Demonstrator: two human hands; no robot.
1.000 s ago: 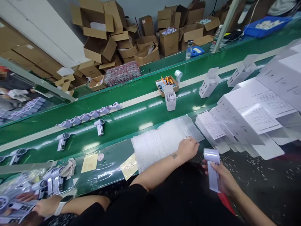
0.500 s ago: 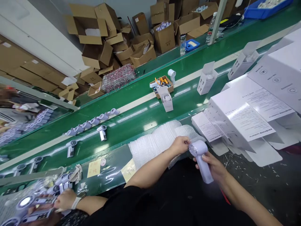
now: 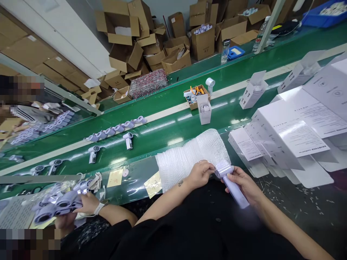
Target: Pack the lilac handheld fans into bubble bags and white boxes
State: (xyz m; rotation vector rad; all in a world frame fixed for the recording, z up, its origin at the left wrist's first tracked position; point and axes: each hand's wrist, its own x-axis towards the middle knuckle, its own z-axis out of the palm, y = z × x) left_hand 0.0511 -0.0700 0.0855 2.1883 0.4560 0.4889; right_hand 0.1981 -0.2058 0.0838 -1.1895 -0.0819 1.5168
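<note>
Held a lavender handheld fan [image 3: 237, 194] near the right end of the bubble-wrap bags [image 3: 180, 162], head toward far left, handle slanting to near right. Had the right hand [image 3: 242, 181] clamped on the upper handle, just below the head. Had the left hand [image 3: 200, 174] at the head's left end, fingers bent; could not tell whether pinched on the rim or merely touching. Judged the step in hand as two-handed handling of the fan's head. Judged a steady right grip and light left fingertips necessary for the next move. Noted white cartons [image 3: 292, 124] at right, plus an open white box [image 3: 205, 116] on the green belt [image 3: 149, 141], far side.
</note>
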